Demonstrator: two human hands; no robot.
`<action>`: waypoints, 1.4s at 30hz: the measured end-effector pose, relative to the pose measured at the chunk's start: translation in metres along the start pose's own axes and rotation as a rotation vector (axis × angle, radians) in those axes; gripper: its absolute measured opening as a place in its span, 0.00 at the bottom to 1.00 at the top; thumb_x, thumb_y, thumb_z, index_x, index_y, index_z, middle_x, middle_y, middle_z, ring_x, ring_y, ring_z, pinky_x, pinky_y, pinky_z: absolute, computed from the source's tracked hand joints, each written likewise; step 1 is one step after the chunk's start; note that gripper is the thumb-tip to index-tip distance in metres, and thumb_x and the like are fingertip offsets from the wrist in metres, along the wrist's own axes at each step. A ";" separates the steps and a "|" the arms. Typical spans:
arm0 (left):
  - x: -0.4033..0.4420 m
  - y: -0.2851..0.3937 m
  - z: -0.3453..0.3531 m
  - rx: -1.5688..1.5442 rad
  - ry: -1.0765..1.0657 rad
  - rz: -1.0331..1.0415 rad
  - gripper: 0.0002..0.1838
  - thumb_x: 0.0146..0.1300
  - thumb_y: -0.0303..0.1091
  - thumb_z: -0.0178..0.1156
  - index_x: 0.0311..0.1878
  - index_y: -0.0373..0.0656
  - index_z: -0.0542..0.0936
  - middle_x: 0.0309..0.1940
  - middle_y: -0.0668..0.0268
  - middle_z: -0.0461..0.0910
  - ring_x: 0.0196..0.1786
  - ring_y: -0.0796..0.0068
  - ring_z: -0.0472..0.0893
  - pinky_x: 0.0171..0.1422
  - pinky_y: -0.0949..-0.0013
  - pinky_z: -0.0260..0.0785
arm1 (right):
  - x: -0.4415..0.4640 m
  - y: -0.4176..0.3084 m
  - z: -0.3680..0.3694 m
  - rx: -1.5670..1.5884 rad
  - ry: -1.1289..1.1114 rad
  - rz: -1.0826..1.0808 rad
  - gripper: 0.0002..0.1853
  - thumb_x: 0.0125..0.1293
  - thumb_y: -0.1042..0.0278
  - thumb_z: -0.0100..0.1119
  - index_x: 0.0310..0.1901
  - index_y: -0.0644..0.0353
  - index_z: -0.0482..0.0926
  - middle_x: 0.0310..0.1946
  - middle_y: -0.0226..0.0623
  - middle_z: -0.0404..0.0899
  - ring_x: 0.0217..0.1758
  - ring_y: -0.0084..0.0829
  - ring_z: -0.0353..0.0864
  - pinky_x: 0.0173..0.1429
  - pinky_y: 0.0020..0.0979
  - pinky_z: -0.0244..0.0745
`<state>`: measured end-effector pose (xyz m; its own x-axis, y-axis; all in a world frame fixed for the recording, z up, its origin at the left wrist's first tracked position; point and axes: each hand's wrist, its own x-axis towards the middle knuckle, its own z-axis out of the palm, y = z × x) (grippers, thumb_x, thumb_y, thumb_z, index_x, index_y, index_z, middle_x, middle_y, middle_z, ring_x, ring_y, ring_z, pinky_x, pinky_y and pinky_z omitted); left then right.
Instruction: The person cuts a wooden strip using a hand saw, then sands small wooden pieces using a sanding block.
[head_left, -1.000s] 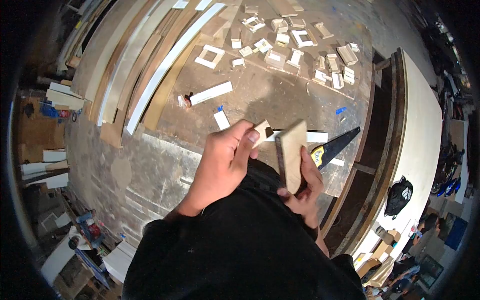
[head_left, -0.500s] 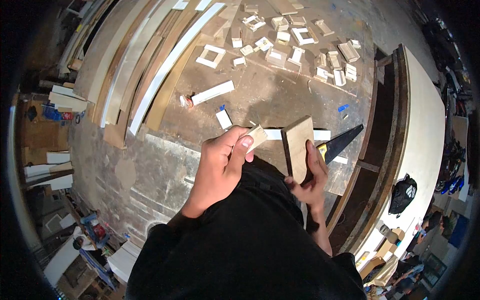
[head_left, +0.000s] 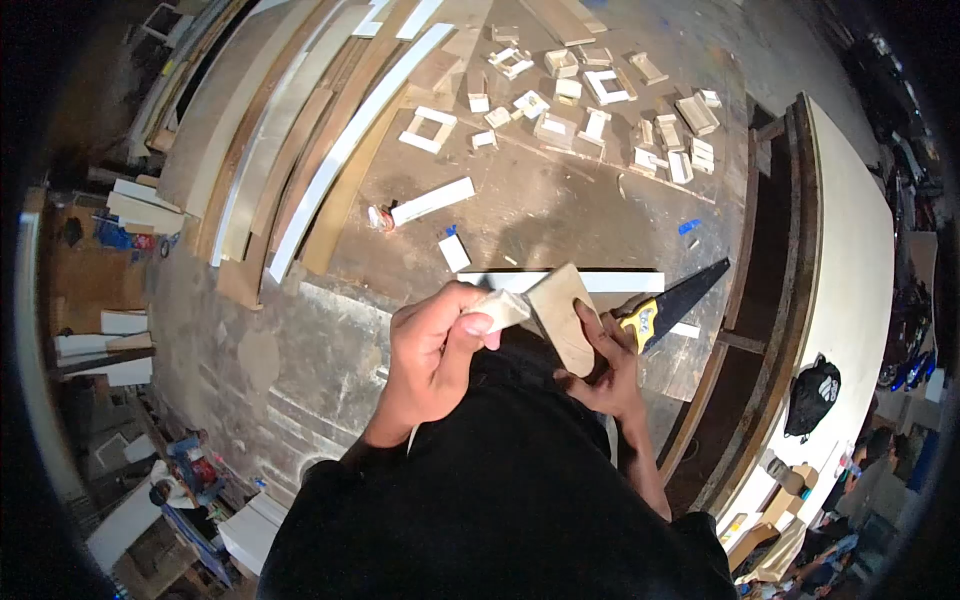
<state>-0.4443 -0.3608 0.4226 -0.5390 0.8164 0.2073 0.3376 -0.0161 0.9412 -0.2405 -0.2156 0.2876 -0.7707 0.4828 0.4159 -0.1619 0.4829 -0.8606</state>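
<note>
"Head view. Left hand?"
"One left hand [head_left: 428,355], thumb and fingers pinched closed on a small wooden piece [head_left: 500,312], pale, held above the worktable [head_left: 540,220]."
"Right hand?"
"One right hand [head_left: 612,375], fingers parted from thumb by a board's width, gripping a wooden board [head_left: 563,322], round-cornered, tilted. Its upper end is at the small wooden piece; contact cannot be told."
"Nearby stock?"
"One white strip [head_left: 625,282], lying beyond the hands. One handsaw [head_left: 688,300], black blade, yellow handle, beside the right hand."
"Remainder?"
"Long planks [head_left: 335,150], laid at left; assorted small wooden frames [head_left: 606,87], scattered on the far part."
</note>
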 end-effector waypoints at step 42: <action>0.008 -0.009 0.012 -0.044 -0.049 0.250 0.12 0.69 0.33 0.62 0.48 0.34 0.86 0.42 0.57 0.83 0.41 0.68 0.84 0.44 0.69 0.76 | 0.007 -0.011 0.008 0.330 0.205 -0.033 0.49 0.48 0.58 0.73 0.73 0.64 0.65 0.71 0.62 0.66 0.73 0.52 0.70 0.76 0.44 0.61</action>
<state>-0.4428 -0.3474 0.4127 -0.4047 0.8110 0.4225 0.4213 -0.2448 0.8733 -0.2491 -0.2234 0.2976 -0.6279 0.6232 0.4661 -0.3994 0.2560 -0.8803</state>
